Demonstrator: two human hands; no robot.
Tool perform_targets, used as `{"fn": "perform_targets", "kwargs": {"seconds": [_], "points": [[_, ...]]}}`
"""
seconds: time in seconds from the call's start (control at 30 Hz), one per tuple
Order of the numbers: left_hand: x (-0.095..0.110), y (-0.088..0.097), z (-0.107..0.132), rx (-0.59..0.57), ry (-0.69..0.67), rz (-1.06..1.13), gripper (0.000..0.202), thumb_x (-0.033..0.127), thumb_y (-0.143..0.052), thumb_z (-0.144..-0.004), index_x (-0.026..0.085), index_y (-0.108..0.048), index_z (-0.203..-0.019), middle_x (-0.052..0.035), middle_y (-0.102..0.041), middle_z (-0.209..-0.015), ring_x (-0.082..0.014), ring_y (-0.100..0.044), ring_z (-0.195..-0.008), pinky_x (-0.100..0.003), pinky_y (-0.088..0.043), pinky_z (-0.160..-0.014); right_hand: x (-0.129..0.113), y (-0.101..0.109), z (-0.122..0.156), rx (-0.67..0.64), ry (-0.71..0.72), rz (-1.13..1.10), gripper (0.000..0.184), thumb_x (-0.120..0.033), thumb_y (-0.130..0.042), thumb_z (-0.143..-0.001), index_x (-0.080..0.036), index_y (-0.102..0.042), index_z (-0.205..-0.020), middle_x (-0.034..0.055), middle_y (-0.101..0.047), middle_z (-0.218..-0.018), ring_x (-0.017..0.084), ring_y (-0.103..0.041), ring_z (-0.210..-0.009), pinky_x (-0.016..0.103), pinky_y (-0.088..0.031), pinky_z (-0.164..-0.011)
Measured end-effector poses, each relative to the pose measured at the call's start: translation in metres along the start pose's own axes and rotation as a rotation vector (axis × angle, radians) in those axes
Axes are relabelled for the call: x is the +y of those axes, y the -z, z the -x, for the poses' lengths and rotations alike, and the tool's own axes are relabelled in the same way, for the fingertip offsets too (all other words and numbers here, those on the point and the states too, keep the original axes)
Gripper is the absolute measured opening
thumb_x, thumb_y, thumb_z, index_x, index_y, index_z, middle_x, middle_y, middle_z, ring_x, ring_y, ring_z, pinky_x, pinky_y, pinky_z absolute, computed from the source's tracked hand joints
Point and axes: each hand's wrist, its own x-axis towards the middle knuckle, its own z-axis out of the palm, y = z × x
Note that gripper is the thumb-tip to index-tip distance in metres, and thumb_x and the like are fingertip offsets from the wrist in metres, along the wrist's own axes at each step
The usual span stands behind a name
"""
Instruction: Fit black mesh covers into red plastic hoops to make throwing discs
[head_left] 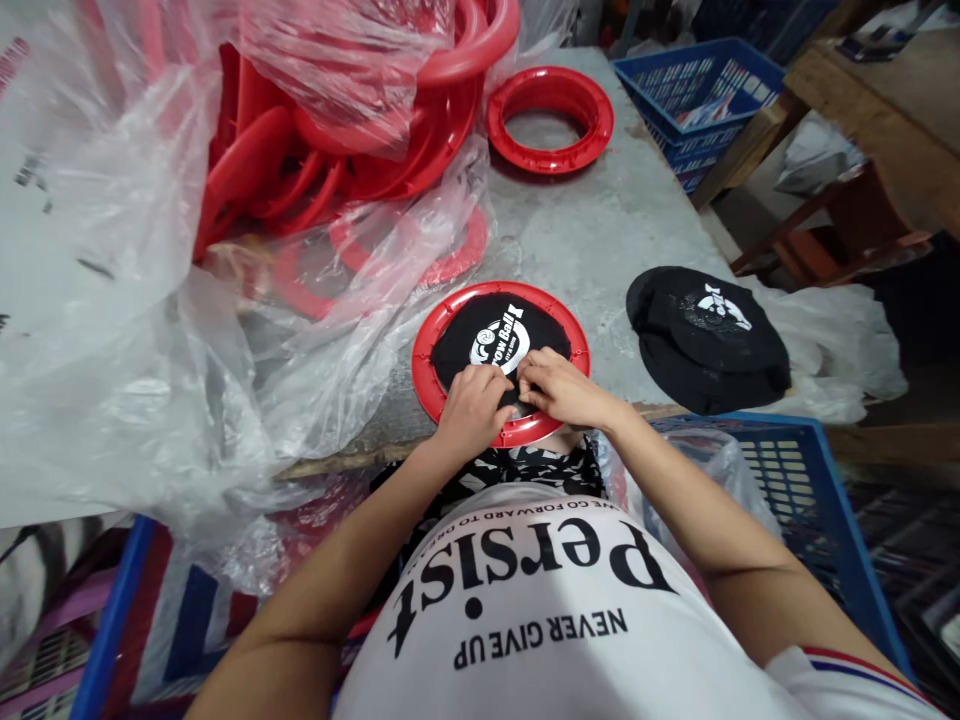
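Note:
A red plastic ring (450,325) lies at the near edge of the grey table (600,230), with a black printed cloth disc (487,340) laid inside it. My left hand (471,405) and my right hand (561,388) both rest on the near part of the cloth, fingers curled and pressing it against the ring's rim. The fingertips meet near the white logo. What the fingers pinch is partly hidden.
A stack of black printed cloth discs (709,340) lies to the right. A lone red ring (550,120) sits further back. A clear plastic bag with several red rings (337,130) fills the left. Blue crates stand at the back right (697,95) and near right (795,480).

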Motion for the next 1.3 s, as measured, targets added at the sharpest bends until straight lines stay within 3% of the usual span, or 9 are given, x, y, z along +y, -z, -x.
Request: {"fn": "perform_targets", "kwargs": {"seconds": [0.1, 0.17, 0.3, 0.43, 0.53, 0.63, 0.73, 0.93, 1.3], "points": [[0.004, -0.003, -0.004, 0.02, -0.072, -0.054, 0.009, 0.022, -0.061, -0.091, 0.021, -0.066, -0.099, -0.0093, -0.068, -0.111, -0.027, -0.056, -0.105, -0.043, -0.042, -0.09, 0.0, 0.004, 0.002, 0.031, -0.026, -0.01, 0.009, -0.019, -0.056, -0.093, -0.02, -0.062, -0.085, 0.0085, -0.062, -0.1, 0.024, -0.048, -0.093, 0.039, -0.041, -0.085], [0.006, -0.004, -0.005, 0.06, -0.096, -0.077, 0.013, 0.022, -0.053, -0.095, 0.021, -0.066, -0.094, -0.0088, -0.069, -0.104, -0.0258, -0.055, -0.099, -0.042, -0.041, -0.087, -0.001, 0.006, 0.004, 0.052, -0.04, -0.009, 0.011, -0.019, -0.055, -0.093, -0.02, -0.06, -0.084, 0.009, -0.062, -0.101, 0.025, -0.049, -0.094, 0.039, -0.041, -0.085], [0.008, -0.002, -0.004, 0.126, -0.077, -0.093, 0.019, 0.024, -0.049, -0.098, 0.021, -0.067, -0.093, -0.0076, -0.069, -0.096, -0.0242, -0.055, -0.093, -0.04, -0.04, -0.083, -0.005, 0.004, 0.013, 0.241, -0.029, -0.038, 0.003, -0.019, -0.057, -0.091, -0.021, -0.059, -0.09, 0.0101, -0.062, -0.112, 0.026, -0.052, -0.103, 0.043, -0.042, -0.094], [0.011, 0.002, -0.004, 0.118, -0.05, -0.088, 0.024, 0.026, -0.046, -0.1, 0.022, -0.068, -0.093, -0.007, -0.069, -0.094, -0.0234, -0.056, -0.091, -0.04, -0.039, -0.082, -0.011, -0.008, 0.02, 0.36, 0.003, -0.017, 0.016, -0.025, -0.066, -0.087, -0.022, -0.058, -0.101, 0.011, -0.06, -0.119, 0.028, -0.052, -0.11, 0.046, -0.043, -0.096], [0.012, 0.003, -0.002, 0.12, -0.068, -0.087, 0.027, 0.027, -0.044, -0.101, 0.022, -0.069, -0.093, -0.007, -0.069, -0.093, -0.0232, -0.056, -0.09, -0.039, -0.039, -0.081, -0.012, -0.02, 0.02, 0.387, -0.021, 0.004, 0.003, -0.025, -0.06, -0.091, -0.022, -0.06, -0.093, 0.0109, -0.064, -0.113, 0.027, -0.054, -0.102, 0.044, -0.044, -0.09], [0.008, -0.001, 0.004, 0.143, -0.1, -0.077, 0.025, 0.028, -0.046, -0.101, 0.021, -0.069, -0.094, -0.007, -0.069, -0.091, -0.0226, -0.056, -0.089, -0.038, -0.039, -0.079, -0.008, -0.03, 0.019, 0.437, 0.014, -0.056, 0.013, -0.023, -0.054, -0.096, -0.021, -0.061, -0.086, 0.0091, -0.067, -0.103, 0.023, -0.056, -0.094, 0.041, -0.045, -0.085], [0.003, -0.007, 0.013, 0.19, -0.16, -0.066, 0.021, 0.024, -0.049, -0.1, 0.02, -0.068, -0.092, -0.0067, -0.069, -0.089, -0.0215, -0.056, -0.087, -0.037, -0.04, -0.077, 0.001, -0.036, 0.021, 0.428, 0.111, -0.146, 0.014, -0.025, -0.057, -0.095, -0.021, -0.064, -0.084, 0.0073, -0.068, -0.102, 0.021, -0.057, -0.093, 0.04, -0.046, -0.083], [-0.005, -0.014, 0.024, 0.287, -0.426, -0.035, 0.012, 0.013, -0.056, -0.093, 0.017, -0.065, -0.086, -0.0051, -0.064, -0.082, -0.0184, -0.053, -0.079, -0.034, -0.043, -0.072, 0.011, -0.037, 0.023, 0.352, 0.268, -0.155, 0.013, -0.016, -0.063, -0.089, -0.021, -0.069, -0.077, 0.0064, -0.067, -0.11, 0.02, -0.055, -0.091, 0.039, -0.046, -0.082], [-0.012, -0.018, 0.028, 0.288, -0.55, -0.022, 0.009, 0.011, -0.059, -0.089, 0.018, -0.063, -0.085, -0.0043, -0.064, -0.082, -0.0183, -0.053, -0.082, -0.035, -0.047, -0.075, 0.013, -0.033, 0.024, 0.251, 0.344, -0.072, 0.021, -0.021, -0.063, -0.091, -0.02, -0.069, -0.071, 0.0066, -0.064, -0.112, 0.02, -0.051, -0.092, 0.039, -0.042, -0.08]]}}
